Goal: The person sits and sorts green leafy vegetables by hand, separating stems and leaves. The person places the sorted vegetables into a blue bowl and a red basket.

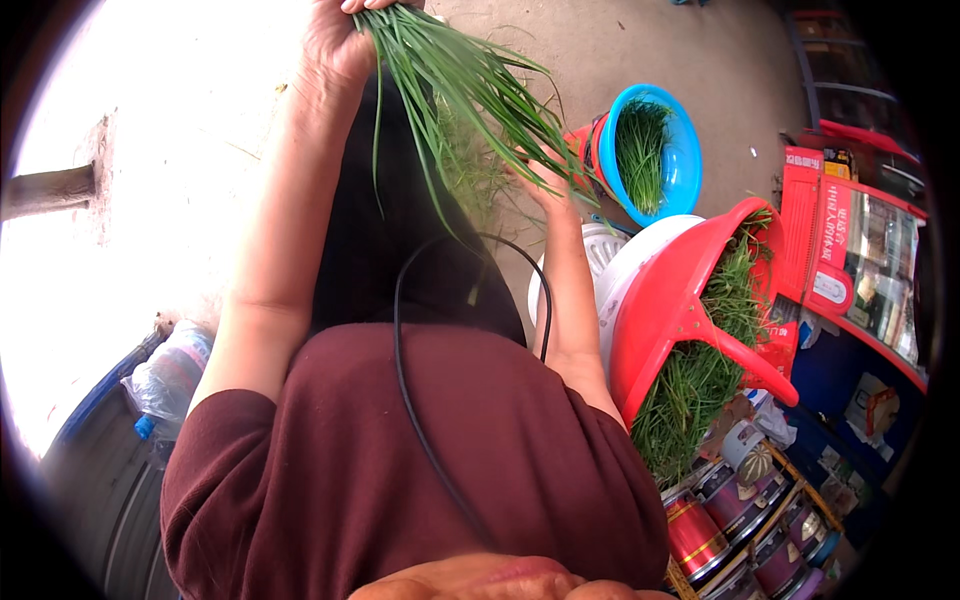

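Note:
My left hand (341,37), at the top edge, grips a bunch of long green leaves (457,82), probably Chinese chives, by one end. Their loose tips fan out down to the right. Behind those tips is my right hand (546,176); its fingers are partly hidden, so what it holds cannot be told. Just right of it, a blue plastic basin (691,165) contains more green leaves (641,154). Nearer my body, a red plastic basket with a handle (660,322) is heaped with tangled greens (705,382).
Loose leaf scraps (476,165) lie on the floor past my knees. A white plastic stool (600,247) stands beside my right forearm. At right are a red display box (847,247) and several stacked cans (697,532). Plastic bottles in a bag (176,367) lie at left.

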Demonstrator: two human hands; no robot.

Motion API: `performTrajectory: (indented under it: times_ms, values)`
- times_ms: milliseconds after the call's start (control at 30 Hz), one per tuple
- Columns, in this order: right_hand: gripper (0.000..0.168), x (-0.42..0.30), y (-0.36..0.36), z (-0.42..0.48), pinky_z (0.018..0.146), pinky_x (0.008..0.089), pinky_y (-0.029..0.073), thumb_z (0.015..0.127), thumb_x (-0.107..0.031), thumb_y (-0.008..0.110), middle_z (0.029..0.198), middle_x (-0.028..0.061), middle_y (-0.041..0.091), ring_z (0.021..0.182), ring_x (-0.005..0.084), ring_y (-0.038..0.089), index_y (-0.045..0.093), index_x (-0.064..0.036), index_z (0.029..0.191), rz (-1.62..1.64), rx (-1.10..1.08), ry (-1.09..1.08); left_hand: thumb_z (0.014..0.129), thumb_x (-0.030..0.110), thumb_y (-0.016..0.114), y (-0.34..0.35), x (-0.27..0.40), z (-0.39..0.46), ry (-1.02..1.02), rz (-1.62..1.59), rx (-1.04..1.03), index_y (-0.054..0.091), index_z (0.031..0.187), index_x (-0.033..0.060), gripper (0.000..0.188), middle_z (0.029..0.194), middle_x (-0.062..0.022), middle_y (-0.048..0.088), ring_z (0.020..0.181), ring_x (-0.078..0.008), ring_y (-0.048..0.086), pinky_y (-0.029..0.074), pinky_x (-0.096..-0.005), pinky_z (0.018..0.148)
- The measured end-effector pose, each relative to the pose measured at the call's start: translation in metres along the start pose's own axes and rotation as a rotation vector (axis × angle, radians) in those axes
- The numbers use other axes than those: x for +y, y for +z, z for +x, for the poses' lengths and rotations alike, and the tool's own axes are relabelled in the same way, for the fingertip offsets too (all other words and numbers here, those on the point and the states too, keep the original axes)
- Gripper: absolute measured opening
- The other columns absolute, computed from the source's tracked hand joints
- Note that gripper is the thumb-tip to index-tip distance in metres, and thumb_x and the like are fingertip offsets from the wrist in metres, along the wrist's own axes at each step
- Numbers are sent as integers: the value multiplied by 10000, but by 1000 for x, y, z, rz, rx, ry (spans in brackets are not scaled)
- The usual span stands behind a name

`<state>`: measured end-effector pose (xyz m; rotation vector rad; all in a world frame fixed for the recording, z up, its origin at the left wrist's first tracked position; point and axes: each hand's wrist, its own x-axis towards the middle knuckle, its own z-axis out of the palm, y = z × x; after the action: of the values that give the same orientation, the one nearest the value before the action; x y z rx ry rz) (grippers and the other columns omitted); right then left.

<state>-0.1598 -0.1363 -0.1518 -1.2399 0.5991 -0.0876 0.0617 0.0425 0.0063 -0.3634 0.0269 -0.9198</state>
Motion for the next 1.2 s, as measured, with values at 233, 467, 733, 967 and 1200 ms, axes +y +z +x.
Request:
performTrajectory:
  times_ms: [233, 467, 733, 967, 1200]
  values:
    - [263, -37, 6, 3, 789, 358, 511, 879, -252, 645, 1040, 77, 680, 932, 203, 639, 661, -82, 1079, -239, 64, -113, 977, 178, 519, -5, 6, 3, -21, -26, -61, 574, 1057, -9, 210, 593, 42, 348, 467, -69, 339, 330, -248, 524]
    - [242, -57, 18, -6, 771, 352, 509, 855, -248, 673, 986, 75, 706, 863, 204, 666, 692, -81, 1029, -723, 78, -365, 966, 158, 534, -7, 14, 5, 36, -60, -46, 578, 1063, -25, 211, 581, 45, 343, 477, -69, 314, 326, -235, 517]
    - [219, -71, 30, -5, 662, 296, 502, 782, -93, 688, 876, 83, 681, 738, 162, 651, 677, -62, 999, -949, 108, -647, 939, 150, 566, -11, 19, 8, 84, -92, -15, 595, 1018, -16, 186, 556, 45, 334, 484, -83, 312, 326, -241, 513]
    - [128, -76, 49, -10, 625, 228, 492, 818, -68, 685, 753, 41, 695, 718, 102, 651, 706, -44, 942, -767, 113, -592, 920, 152, 586, -31, 48, 18, 137, -37, -36, 606, 1006, -37, 209, 530, 49, 338, 473, -81, 324, 329, -242, 524]
    - [195, -113, 45, -34, 597, 220, 482, 907, -164, 616, 810, 91, 701, 655, 98, 627, 695, 3, 970, -601, -260, -401, 911, 160, 605, -38, 56, 21, 143, -31, -81, 608, 1004, -35, 216, 517, 60, 328, 452, -66, 318, 319, -239, 520]
